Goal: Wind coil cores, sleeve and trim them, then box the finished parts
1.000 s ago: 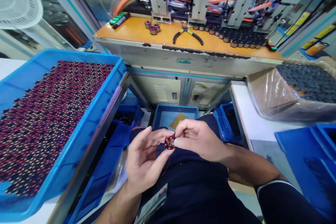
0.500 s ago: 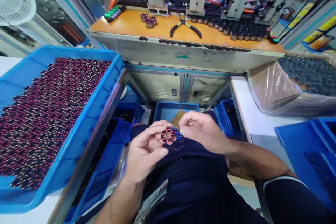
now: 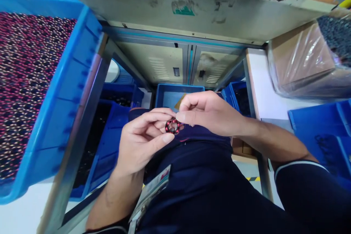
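Note:
A small wound motor stator [image 3: 168,128], a dark ring with red coils around an open centre, sits in front of my body. My left hand [image 3: 137,140] grips it between the thumb below and the fingers behind. At the stator's upper right edge, the thumb and index finger of my right hand [image 3: 211,113] are pinched together; whatever lies between those fingertips is hidden. Thin red wire [image 3: 185,140] shows just below the stator against the dark clothing.
On the left stands a blue crate [image 3: 74,80] packed with rows of similar stators. To the right are a plastic-lined carton [image 3: 301,58] of dark parts and blue bins [image 3: 315,128]. A blue tray [image 3: 164,93] lies beyond my hands, before the machine cabinet [image 3: 159,62].
The view has tipped downward, so most of the orange bench top has left the picture. My right hand has come in from the right to the stator's edge; my left still holds it.

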A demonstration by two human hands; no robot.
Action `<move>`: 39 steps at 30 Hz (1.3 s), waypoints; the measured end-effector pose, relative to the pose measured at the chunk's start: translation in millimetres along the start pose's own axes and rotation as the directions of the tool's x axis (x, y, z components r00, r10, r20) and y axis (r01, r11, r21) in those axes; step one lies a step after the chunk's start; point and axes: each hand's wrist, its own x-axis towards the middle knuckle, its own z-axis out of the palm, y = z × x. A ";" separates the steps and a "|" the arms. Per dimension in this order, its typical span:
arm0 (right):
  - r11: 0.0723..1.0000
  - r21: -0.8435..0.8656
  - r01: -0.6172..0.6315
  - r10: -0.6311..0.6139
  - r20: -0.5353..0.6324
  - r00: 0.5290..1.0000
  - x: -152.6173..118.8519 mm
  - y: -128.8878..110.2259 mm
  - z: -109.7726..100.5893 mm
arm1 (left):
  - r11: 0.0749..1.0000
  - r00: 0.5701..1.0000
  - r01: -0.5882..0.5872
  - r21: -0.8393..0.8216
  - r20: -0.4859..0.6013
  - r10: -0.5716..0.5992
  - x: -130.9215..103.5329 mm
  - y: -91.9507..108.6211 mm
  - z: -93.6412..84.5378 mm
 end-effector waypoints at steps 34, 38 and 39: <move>0.908 -0.337 0.249 -0.234 0.086 0.968 4.1 -10.1 -8.2 | 0.983 0.984 0.172 -0.069 0.055 -0.168 -3.6 15.4 5.3; 0.956 -0.280 0.093 -0.093 0.012 0.996 -8.6 -17.2 -7.6 | 0.993 0.995 0.095 -0.071 0.041 -0.093 -6.1 10.2 0.9; 0.966 -0.254 0.046 -0.044 0.016 0.999 -11.2 -19.4 -7.3 | 0.995 0.996 0.079 -0.057 0.051 -0.076 -6.2 9.5 0.6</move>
